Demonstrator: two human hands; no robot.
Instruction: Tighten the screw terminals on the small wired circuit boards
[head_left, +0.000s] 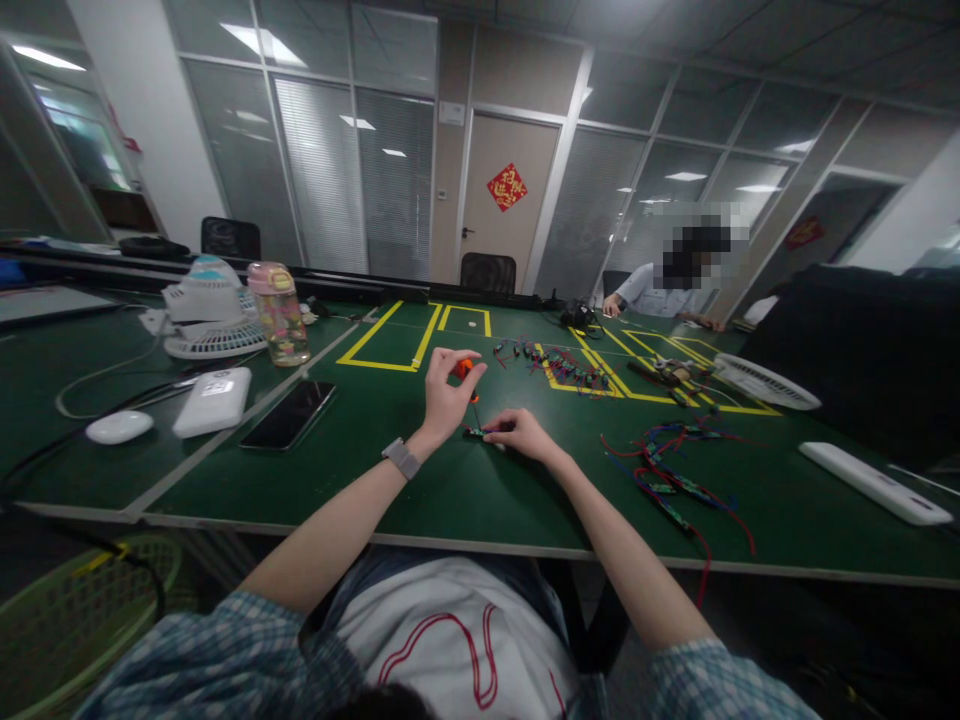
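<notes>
My left hand (446, 392) is raised a little above the green table (465, 490), its fingers pinched round a small orange tool handle (465, 368) that points down. My right hand (517, 433) rests on the table just to the right, fingers closed on a small dark wired part (474, 432) lying under the tool's tip. A grey watch sits on my left wrist.
A pile of wired parts (675, 470) lies at my right, more (562, 365) in the yellow-taped boxes farther back. A phone (289, 413), white power bank (212, 400), mouse (118, 426), bottle (279, 312) and fan (210, 310) are at left. A person (660, 285) sits at the far side.
</notes>
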